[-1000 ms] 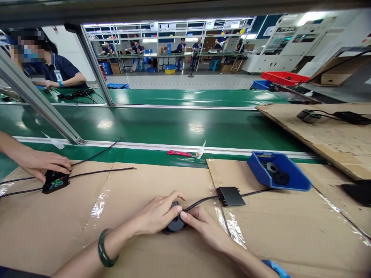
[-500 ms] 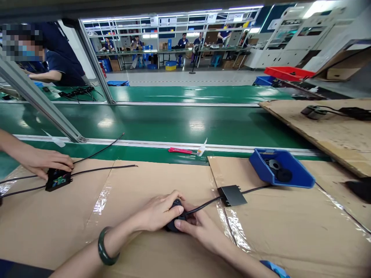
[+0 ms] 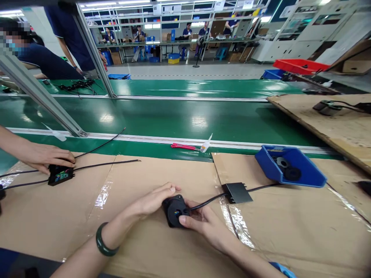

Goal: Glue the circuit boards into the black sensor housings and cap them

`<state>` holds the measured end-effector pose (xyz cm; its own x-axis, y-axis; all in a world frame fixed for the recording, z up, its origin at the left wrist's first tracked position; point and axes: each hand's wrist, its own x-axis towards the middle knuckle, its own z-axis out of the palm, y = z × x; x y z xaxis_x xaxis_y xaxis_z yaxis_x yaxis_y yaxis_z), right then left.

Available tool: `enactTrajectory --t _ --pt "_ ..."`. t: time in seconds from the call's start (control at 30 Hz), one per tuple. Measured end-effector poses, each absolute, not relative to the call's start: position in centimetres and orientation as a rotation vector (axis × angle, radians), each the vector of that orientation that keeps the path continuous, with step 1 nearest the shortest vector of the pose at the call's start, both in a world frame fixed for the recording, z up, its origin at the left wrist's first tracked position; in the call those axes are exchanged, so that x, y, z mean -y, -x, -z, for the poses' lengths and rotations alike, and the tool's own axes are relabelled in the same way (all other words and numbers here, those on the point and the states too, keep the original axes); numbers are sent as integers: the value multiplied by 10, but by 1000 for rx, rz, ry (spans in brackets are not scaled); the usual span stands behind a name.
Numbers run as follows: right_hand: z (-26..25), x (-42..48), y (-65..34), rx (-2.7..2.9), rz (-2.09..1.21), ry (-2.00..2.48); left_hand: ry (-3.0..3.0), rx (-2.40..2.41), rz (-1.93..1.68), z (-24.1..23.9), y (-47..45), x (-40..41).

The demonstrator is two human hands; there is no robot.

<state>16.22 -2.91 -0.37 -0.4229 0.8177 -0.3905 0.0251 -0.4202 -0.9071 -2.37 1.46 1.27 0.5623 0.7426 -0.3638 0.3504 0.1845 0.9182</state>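
Gripping small black rounded plastic housing (image 3: pixel 173 210), my right hand (image 3: pixel 204 227) sat nearer (side of thin black cable (image 3: pixel 207 200)); left hand (image 3: pixel 150 201) lay open, touching behind.

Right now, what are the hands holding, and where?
A black round part with a cable. The right hand pinches its cable side, thumb on the face; the left hand rests open against its left side.

Bench (image 3: pixel 139 148) topped w/ taped cardboard sheets (image 3: pixel 162 247). On cardboard: round blk part (image 3: pixel 173 210), flat blk box (image 3: pixel 237 192) w/ cable, blue bin (image 3: pixel 308 175), small blk module (image 3: pixel 60 176) at left. Red tool (image 3: pixel 182 146) & glue bottle (image 3: pixel 206 145) on bench's green edge.
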Motion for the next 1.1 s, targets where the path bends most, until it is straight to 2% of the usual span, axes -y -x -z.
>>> enactTrajectory --t 0.13,0.5,0.7,0.83,0.97,1.1 --pt "6 31 -164 1215 -1904 1242 -1211 -882 -375 -8 31 -11" --pt "10 35 -159 1199 -1821 1247 -1617 -1064 -461 -11 16 10" --pt "11 32 -161 1235 -1816 1216 -1550 -1101 -521 0 13 4" --pt "8 31 -164 1266 -1828 1231 -1335 -915 -556 0 25 -6" --pt "6 30 -165 1248 -1846 1265 -1361 -654 -543 -5 35 -5" --pt "7 32 -167 1259 -1837 1278 -1408 -657 -535 -8 34 0"
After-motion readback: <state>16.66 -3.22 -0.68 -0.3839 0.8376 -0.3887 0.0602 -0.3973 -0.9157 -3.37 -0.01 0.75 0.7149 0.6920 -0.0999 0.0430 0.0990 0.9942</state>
